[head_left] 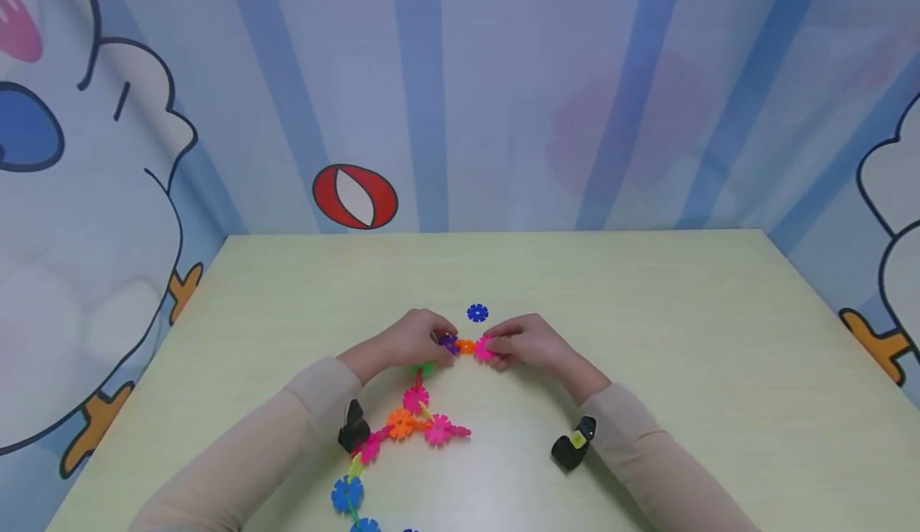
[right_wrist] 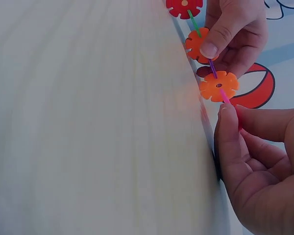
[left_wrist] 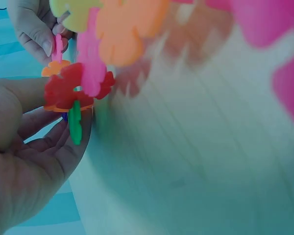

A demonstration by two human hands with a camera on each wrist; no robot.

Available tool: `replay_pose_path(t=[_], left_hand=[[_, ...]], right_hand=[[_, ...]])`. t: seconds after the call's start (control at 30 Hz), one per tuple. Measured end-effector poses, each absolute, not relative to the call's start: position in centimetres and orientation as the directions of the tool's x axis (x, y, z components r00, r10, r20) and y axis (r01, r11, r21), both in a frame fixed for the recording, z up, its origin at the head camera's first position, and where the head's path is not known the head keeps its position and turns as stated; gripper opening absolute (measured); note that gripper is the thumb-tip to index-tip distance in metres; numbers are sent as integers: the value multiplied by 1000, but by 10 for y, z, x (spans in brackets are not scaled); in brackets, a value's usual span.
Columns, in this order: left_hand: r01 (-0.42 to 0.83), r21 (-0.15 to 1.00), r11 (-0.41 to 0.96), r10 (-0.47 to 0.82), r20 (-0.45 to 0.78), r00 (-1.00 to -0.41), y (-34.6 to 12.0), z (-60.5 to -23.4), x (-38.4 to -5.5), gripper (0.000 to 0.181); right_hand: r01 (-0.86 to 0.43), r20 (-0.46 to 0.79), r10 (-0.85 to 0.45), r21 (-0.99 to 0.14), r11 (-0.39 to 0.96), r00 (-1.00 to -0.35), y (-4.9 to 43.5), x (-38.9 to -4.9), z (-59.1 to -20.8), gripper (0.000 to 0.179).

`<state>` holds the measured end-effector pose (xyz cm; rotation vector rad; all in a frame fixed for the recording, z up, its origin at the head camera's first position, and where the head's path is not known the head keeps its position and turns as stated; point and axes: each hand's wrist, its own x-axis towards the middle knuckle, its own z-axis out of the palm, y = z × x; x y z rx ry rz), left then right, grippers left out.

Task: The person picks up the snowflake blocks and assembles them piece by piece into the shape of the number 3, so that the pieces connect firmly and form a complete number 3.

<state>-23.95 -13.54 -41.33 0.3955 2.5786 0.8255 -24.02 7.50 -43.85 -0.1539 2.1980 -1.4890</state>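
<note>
A chain of plastic interlocking flower discs runs between the two hands. My left hand [head_left: 420, 337] pinches the chain at an orange disc [right_wrist: 198, 46], its thumb lying over it. Beyond that thumb come a purple disc [head_left: 449, 344] and another orange disc [right_wrist: 218, 87]. At the chain's end is a pink disc [head_left: 485, 348], pinched between the thumb and fingers of my right hand [head_left: 530, 343]. Red disc [left_wrist: 64, 87] and green disc [left_wrist: 75, 122] hang by the left hand in the left wrist view.
More of the chain lies towards the front left, with pink [head_left: 416, 398], orange [head_left: 401, 423] and blue [head_left: 348, 494] discs. A loose dark blue disc [head_left: 477, 313] lies behind the hands on the pale table [head_left: 647, 300]. A printed backdrop [head_left: 489, 117] stands at its far edge.
</note>
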Motion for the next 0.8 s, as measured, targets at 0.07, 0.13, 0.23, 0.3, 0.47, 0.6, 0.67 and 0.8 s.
replay_pose_path(t=[0.07, 0.13, 0.23, 0.3, 0.47, 0.6, 0.67, 0.8], left_hand=[[153, 603, 783, 386, -278, -880, -135, -414, -239, 41], [149, 608, 780, 383, -275, -882, -135, -414, -239, 40], [141, 615, 776, 376, -272, -886, -136, -416, -238, 40], [142, 616, 774, 374, -265, -889, -135, -416, -237, 40], [159, 611, 776, 374, -242, -895, -134, -416, -235, 40], [168, 597, 785, 368, -231, -901, -133, -415, -233, 39], [178, 585, 791, 371, -226, -901, -132, -414, -232, 39], [188, 573, 798, 373, -224, -900, -132, -414, -230, 38]], right_hand=[[173, -325, -350, -900, 401, -879, 75, -240, -438, 27], [181, -331, -346, -898, 400, -878, 75, -240, -438, 27], [194, -340, -334, -896, 400, -879, 74, -240, -438, 27], [201, -344, -323, -893, 402, -882, 73, -241, -439, 27], [204, -341, -293, -888, 411, -893, 70, -239, -438, 25], [211, -339, -270, -888, 409, -901, 68, -238, -437, 23], [208, -334, -265, -888, 409, -905, 67, -237, -437, 22], [203, -330, -261, -887, 415, -907, 66, -237, -438, 22]])
